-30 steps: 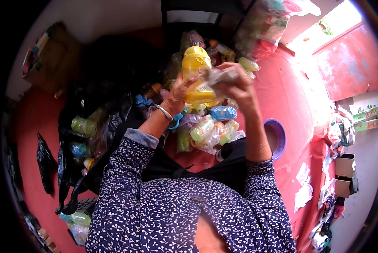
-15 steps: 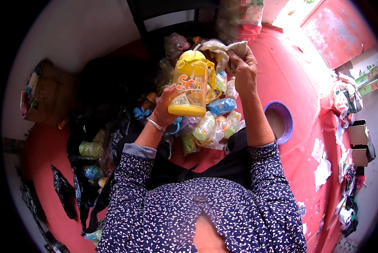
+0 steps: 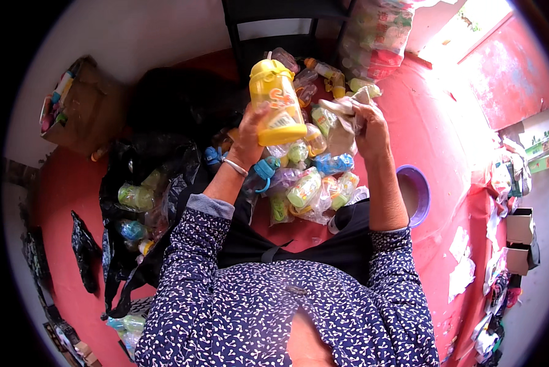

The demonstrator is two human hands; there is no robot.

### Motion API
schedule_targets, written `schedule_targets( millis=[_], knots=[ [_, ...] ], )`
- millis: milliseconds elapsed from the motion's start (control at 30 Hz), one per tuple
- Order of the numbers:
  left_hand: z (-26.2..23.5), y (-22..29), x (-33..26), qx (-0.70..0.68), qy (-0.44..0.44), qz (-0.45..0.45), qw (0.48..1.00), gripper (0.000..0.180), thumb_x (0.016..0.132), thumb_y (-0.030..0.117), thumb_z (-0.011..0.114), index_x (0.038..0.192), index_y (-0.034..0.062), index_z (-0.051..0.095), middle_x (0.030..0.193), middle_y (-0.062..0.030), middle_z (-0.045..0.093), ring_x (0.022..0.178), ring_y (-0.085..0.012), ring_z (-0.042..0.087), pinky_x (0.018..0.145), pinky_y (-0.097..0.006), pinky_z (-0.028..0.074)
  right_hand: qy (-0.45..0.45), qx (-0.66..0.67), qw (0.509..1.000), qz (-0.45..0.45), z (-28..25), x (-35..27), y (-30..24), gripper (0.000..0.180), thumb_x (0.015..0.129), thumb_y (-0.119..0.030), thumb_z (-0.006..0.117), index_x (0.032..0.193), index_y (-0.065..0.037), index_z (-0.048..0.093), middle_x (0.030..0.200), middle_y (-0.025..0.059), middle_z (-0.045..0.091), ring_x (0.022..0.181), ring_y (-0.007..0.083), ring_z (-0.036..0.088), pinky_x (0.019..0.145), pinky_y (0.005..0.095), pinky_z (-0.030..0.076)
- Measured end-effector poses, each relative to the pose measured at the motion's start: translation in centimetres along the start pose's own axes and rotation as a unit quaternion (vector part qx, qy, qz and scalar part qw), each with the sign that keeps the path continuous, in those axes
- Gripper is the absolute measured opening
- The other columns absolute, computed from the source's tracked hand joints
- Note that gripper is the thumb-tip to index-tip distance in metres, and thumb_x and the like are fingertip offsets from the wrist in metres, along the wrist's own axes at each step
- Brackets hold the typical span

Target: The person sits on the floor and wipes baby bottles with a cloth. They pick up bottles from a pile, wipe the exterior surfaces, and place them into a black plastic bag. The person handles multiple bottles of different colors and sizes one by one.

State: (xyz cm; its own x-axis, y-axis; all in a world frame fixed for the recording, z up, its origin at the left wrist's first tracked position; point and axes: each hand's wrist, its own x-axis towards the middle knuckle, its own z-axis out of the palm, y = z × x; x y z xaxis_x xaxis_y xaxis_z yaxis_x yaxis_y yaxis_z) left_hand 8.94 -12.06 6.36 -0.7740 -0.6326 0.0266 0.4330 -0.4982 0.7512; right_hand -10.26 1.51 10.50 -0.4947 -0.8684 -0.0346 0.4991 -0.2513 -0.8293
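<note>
My left hand (image 3: pixel 248 136) is wrapped round the side of a yellow plastic water bottle (image 3: pixel 277 101) with a straw lid, held nearly upright. In my right hand (image 3: pixel 370 126) I pinch a pale, crumpled cloth (image 3: pixel 343 112), which hangs to the right of the bottle, apart from it. Below both hands lies a pile of baby bottles and cups, many in clear plastic wraps. Among them are a green-and-white bottle (image 3: pixel 304 188), a blue wrapped bottle (image 3: pixel 334 163) and a cup with blue handles (image 3: pixel 266 172).
On the left, a black plastic bag (image 3: pixel 118 229) holds several wrapped bottles; a cardboard box (image 3: pixel 94 116) stands behind it. A purple basin (image 3: pixel 426 202) sits at right on the red floor covering (image 3: pixel 433 134). Behind the pile are a black chair (image 3: pixel 274 46) and a full sack (image 3: pixel 377 37).
The cloth in my right hand has come down and hangs bunched. The bottle has turned, so its print now faces further right. The view has also shifted, showing more of the sack and chair.
</note>
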Motion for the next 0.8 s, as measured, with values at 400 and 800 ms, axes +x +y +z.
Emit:
schedule_targets(
  millis=[400, 800],
  knots=[
    [0.5, -0.2, -0.7, -0.021, -0.114, -0.045, 0.992, 0.067, 0.086, 0.045, 0.055, 0.133, 0.0039, 0.031, 0.126, -0.0112, 0.047, 0.115, -0.0242, 0.049, 0.096, -0.036, 0.040, -0.047, -0.063, 0.995, 0.061, 1.6, 0.1, 4.6, 0.035, 0.082, -0.021, 0.064, 0.108, -0.001, 0.053, 0.095, 0.0045, 0.059, 0.079, 0.0103, 0.058, 0.070, 0.0246, 0.048],
    [1.6, -0.5, -1.8, -0.040, -0.141, -0.124, 0.981, 0.061, 0.080, 0.030, 0.060, 0.129, 0.0019, 0.037, 0.120, -0.0139, 0.052, 0.107, -0.0256, 0.055, 0.093, -0.040, 0.045, 0.149, -0.094, 0.965, -0.194, 3.1, 0.8, -0.8, 0.025, 0.095, -0.027, 0.045, 0.101, -0.004, 0.056, 0.084, 0.0043, 0.056, 0.073, 0.0101, 0.055, 0.064, 0.0252, 0.048]
  ],
)
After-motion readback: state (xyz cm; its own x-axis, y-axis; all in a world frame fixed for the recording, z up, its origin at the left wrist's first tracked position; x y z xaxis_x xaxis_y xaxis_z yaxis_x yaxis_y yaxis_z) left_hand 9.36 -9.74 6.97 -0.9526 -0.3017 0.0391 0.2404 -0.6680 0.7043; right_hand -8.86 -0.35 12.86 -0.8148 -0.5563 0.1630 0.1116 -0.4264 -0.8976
